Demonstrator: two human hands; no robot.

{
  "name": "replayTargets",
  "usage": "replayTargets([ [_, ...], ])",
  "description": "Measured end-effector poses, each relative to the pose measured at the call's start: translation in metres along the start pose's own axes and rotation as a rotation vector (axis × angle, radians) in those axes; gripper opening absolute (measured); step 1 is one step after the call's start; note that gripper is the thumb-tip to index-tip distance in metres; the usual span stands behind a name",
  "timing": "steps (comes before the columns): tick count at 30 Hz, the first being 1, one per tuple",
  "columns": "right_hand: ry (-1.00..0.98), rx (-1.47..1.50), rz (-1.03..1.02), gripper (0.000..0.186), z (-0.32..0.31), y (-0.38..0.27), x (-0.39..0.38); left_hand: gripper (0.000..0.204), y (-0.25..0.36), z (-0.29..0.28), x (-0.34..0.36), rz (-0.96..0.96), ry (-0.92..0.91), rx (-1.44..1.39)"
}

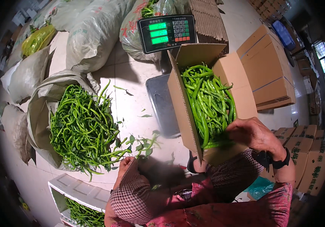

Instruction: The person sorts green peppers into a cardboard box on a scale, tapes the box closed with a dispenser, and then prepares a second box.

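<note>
Pink slv (282, 196), blk wristband (282, 161)

From the centre: two hands, the left hand (125, 165) at 7 o'clock, the right hand (251, 132) between 3 and 4. One digital scale display (184, 44) with three green readouts (158, 33), at 12. One open cardboard box (183, 109) at 3, one open sack (37, 109) at 9, one white foam box (81, 189) between 7 and 8, one yellow sack (37, 41) at 10. Long green chillies (208, 100): too many to count.

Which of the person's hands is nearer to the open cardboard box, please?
The right hand, at the near end of the cardboard box; the left hand is farther left, beside a knee.
</note>
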State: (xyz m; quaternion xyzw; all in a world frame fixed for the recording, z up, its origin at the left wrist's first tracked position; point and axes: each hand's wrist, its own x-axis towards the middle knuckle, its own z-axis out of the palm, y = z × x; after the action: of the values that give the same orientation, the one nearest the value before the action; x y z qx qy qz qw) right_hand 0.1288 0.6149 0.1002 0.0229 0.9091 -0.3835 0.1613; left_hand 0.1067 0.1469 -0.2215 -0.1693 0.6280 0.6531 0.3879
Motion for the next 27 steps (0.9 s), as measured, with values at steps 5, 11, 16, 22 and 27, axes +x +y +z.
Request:
replayTargets([
  [5,0.006,0.157,0.199,0.013,-0.006,0.012,-0.012,0.008,-0.010,-0.007,-0.003,0.029,-0.024,-0.045],
  [11,0.029,0.133,0.294,0.015,-0.007,0.019,-0.034,0.018,-0.004,0.001,-0.011,-0.032,0.096,0.073],
  [16,0.078,-0.021,0.089,0.023,0.011,-0.005,-0.046,0.023,-0.062,-0.022,0.023,0.069,0.130,0.185],
  [22,-0.290,0.031,-0.131,0.017,0.077,-0.045,-0.059,0.020,-0.009,-0.004,0.040,0.479,0.187,0.857],
  [27,-0.283,-0.010,-0.431,0.015,0.178,-0.023,-0.020,0.022,-0.006,0.002,0.073,0.702,0.367,1.136],
])
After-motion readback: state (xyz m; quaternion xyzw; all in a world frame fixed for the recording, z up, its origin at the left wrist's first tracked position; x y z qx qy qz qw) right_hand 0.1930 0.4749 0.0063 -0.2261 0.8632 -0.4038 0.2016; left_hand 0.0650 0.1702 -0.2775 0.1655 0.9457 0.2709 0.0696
